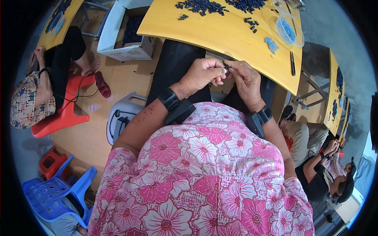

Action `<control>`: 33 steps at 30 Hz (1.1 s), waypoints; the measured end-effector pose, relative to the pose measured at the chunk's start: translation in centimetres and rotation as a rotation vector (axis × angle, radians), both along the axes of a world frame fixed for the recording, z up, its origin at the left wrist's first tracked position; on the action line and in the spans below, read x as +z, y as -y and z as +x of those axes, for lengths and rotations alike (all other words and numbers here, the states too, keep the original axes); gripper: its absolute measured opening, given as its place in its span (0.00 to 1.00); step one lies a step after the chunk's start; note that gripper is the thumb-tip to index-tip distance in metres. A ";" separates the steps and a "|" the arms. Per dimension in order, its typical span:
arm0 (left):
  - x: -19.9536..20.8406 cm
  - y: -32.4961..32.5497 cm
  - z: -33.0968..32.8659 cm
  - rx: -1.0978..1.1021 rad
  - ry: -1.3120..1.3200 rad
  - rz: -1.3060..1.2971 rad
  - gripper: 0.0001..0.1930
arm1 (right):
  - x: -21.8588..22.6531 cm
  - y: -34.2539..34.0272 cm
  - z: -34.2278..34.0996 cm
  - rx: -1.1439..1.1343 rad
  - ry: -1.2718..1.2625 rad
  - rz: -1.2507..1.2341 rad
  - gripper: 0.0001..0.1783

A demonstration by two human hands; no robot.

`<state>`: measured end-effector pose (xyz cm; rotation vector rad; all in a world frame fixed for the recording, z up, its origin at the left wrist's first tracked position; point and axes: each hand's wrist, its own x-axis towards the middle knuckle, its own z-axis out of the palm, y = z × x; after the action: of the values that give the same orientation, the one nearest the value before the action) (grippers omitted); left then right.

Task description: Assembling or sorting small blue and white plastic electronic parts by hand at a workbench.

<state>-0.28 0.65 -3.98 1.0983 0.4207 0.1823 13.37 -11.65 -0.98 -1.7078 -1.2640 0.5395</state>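
Above my lap, in front of the yellow table's [169, 21] near edge, my left hand [202, 76] and my right hand [246, 80] meet fingertip to fingertip. A small dark part [226, 67] is pinched between them, partly covered by the fingers. Left thumb and forefinger close on it from one side, and the right fingertips press at its other side. Its exact kind is too small to make out. On the table lie heaps of similar small dark parts [202, 5], a few strays [251, 24], and a little pile of light-blue pieces [271, 45].
A clear plastic tub [287, 30] of light-blue pieces and a black pen-like tool [292, 63] lie at the table's right. Left of the table stands a white carton [126, 52] holding dark parts. Stools, including a blue one [47, 188], and other people sit on both sides.
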 end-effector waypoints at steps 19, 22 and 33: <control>-0.4 0.1 0.2 0.019 0.041 0.151 0.06 | -0.1 0.0 0.0 -0.138 -0.460 -0.102 0.09; -0.3 0.2 0.2 0.017 0.051 0.117 0.06 | 0.4 -0.3 -0.1 -0.149 -0.520 -0.141 0.09; 0.1 -0.2 0.1 -0.038 -0.002 0.040 0.06 | 0.3 -0.2 0.7 -0.136 -0.755 -0.207 0.10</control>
<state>-0.22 0.82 -3.86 1.1454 0.3995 0.1564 14.03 -11.49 -0.70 -1.5087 -0.5594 1.1289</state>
